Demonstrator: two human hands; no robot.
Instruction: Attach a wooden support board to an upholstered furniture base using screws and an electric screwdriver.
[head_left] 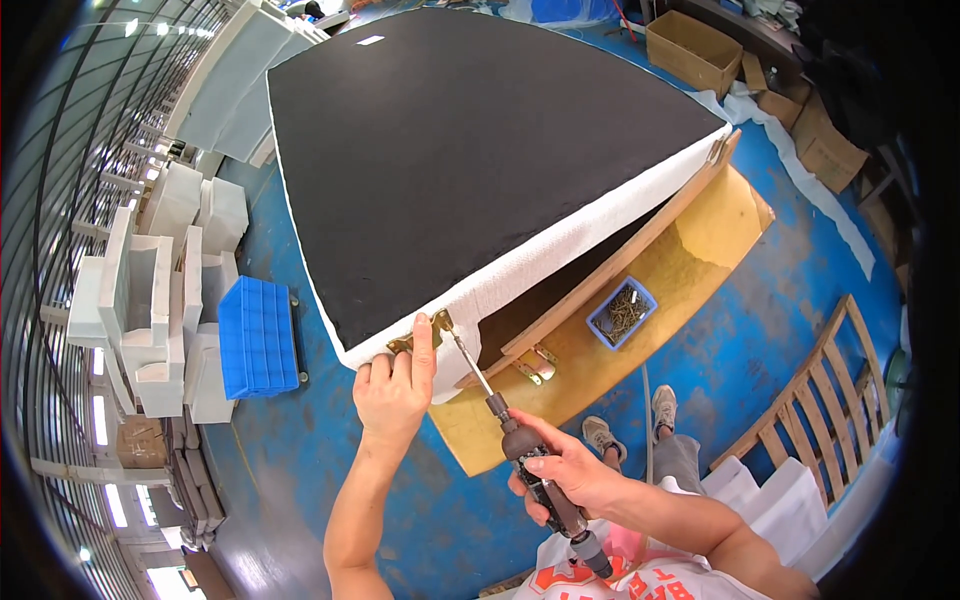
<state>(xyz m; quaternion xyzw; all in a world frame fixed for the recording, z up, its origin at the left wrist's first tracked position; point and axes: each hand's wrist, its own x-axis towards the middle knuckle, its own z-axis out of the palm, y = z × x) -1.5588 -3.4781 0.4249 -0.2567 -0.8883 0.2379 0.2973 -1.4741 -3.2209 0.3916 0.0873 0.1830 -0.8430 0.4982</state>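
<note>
A brass-coloured metal bracket (pixel 440 322) lies against the white fabric side near the left front corner of a big upholstered piece with a black underside (pixel 490 150). My left hand (pixel 395 395) holds the bracket there, index finger stretched along it and the other fingers curled. In my right hand (pixel 570 470) is a dark power screwdriver (pixel 540 480), fingers wrapped round its body. Its long bit reaches up to the bracket; any screw at the tip is too small to make out. Another bracket (pixel 537 365) is by the wooden rail (pixel 620 260).
A small blue-rimmed tray (pixel 645 337) of screws rests on a curved yellowish panel (pixel 720 235). A blue wheeled bin (pixel 258 338) and white furniture parts (pixel 150 300) are at left. Cardboard boxes (pixel 693 50) stand far right, a slatted wooden frame (pixel 820 395) near right.
</note>
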